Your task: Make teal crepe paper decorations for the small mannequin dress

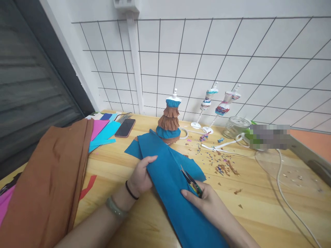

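Observation:
A long folded sheet of blue crepe paper (165, 172) lies slantwise over the table in front of me. My left hand (141, 175) grips its left edge, thumb on top and fingers underneath. In my right hand (204, 199) is a pair of scissors (191, 182), blades pointing up and left over the paper; my right thumb rests on the sheet. Just beyond the paper stands a small mannequin (170, 119) dressed in layered blue and brown crepe ruffles. Part of its base is hidden by the blue sheet.
Brown crepe paper (49, 179) is stacked at the left, beside pink and light blue sheets (107, 131) and a phone (125, 127). Two more mannequins (222, 108), a glass jar (236, 127) and paper scraps (224, 168) are at the right. A white cable (280, 182) crosses the right side.

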Action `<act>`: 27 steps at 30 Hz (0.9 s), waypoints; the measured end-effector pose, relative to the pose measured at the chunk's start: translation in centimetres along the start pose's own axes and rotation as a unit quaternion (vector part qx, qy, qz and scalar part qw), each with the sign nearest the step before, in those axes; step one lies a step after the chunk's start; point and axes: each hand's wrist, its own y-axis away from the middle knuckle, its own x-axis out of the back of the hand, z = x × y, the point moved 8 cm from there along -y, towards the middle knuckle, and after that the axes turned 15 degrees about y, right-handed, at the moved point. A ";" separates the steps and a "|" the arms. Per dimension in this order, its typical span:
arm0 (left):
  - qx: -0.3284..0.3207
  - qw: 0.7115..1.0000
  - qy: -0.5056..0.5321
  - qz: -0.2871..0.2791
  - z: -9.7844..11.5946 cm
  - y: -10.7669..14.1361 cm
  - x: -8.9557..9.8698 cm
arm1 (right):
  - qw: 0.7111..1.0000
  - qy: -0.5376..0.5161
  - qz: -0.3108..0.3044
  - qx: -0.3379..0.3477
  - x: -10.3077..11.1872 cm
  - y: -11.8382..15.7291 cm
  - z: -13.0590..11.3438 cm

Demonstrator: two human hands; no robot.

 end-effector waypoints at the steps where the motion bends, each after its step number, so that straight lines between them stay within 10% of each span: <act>1: -0.002 1.000 0.024 0.005 0.3 0.0 0.0 | 1.000 -0.005 -0.010 0.003 -0.1 0.1 0.0; 14: -0.028 0.998 0.008 0.064 3.0 1.0 -0.2 | 1.000 0.023 -0.008 0.006 0.5 0.1 -0.2; 20: -0.003 0.999 0.003 0.044 1.6 0.6 0.2 | 0.985 0.084 0.105 -0.108 2.5 1.1 1.0; 27: 0.018 0.999 -0.001 0.041 0.8 0.4 0.4 | 0.986 0.078 0.115 -0.088 2.8 1.1 0.7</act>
